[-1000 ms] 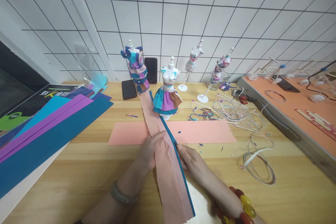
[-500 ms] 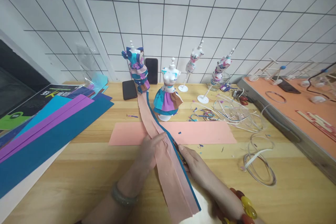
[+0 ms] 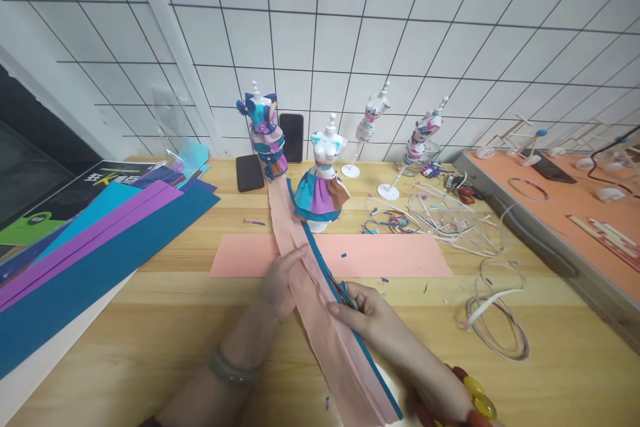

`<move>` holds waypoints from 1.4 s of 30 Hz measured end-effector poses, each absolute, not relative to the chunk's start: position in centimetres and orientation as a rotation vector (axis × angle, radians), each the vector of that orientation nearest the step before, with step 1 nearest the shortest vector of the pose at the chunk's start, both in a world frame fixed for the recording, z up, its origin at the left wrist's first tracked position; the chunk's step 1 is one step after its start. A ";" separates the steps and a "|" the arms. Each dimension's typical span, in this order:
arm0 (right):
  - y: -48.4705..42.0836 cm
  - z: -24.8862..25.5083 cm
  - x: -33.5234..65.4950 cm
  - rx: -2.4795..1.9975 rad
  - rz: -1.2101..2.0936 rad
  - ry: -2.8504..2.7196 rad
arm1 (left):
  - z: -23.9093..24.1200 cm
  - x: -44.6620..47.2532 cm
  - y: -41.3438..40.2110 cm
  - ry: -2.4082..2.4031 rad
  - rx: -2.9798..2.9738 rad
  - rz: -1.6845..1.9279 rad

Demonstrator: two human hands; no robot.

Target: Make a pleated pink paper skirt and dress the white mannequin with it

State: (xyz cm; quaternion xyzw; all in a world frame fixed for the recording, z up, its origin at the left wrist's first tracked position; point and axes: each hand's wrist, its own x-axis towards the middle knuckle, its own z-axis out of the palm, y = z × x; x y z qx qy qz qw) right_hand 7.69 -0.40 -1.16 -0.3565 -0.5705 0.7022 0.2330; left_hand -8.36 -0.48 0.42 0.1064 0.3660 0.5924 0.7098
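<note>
A long strip of pink crepe paper (image 3: 320,333) with a dark teal band (image 3: 383,383) along its right edge runs from the decorated mannequin (image 3: 267,140) toward me. My left hand (image 3: 280,280) is closed on the strip's left side, thumb on top. My right hand (image 3: 363,313) grips a pair of small scissors (image 3: 345,295) at the teal edge, its thumb over the strip. Fingers hide most of the scissors' handles. Just beyond my hands stands a white mannequin (image 3: 327,147) in a teal, purple and brown paper skirt (image 3: 320,197).
A flat pink sheet (image 3: 400,257) lies crosswise beneath the strip. Coloured paper sheets (image 3: 125,253) are stacked at left. Two more mannequins (image 3: 373,113) stand behind, with phones (image 3: 291,137) near the wall. Tangled cords (image 3: 445,210) and a loop of cord (image 3: 497,320) lie at right.
The strip's near end has shifted right and toward me. My right thumb has moved left onto the strip, and the scissors show more. My left hand has moved slightly left.
</note>
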 end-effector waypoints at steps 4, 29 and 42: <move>-0.5 -0.8 7.6 -0.985 1.879 -1.656 | 0.2 -9.3 -0.4 0.818 0.258 1.285; -0.3 0.1 8.0 -1.061 1.716 -1.621 | -0.2 -9.1 -0.8 1.050 0.523 1.324; -0.2 0.0 8.1 -1.088 1.753 -1.559 | -0.5 -7.6 -1.0 1.053 0.539 1.307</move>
